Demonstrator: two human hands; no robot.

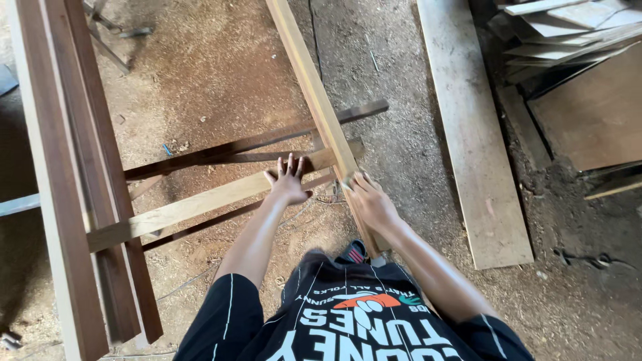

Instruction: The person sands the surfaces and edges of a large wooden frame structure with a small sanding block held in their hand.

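Observation:
My left hand (289, 180) lies flat, fingers spread, pressing on a pale wooden crosspiece (200, 204) that runs from the left planks to the centre. My right hand (370, 199) is wrapped around a long light wooden strip (309, 80) that slants from the top of the view down toward me and crosses the crosspiece just right of my left hand. A darker wooden rail (254, 144) runs behind both, roughly parallel to the crosspiece. My black printed shirt fills the bottom of the view.
Several long dark planks (73, 174) stand edge-up along the left. A wide pale board (471, 127) lies on the sawdust-covered floor at right. Stacked board offcuts (568, 33) and a brown sheet (595, 113) sit at top right.

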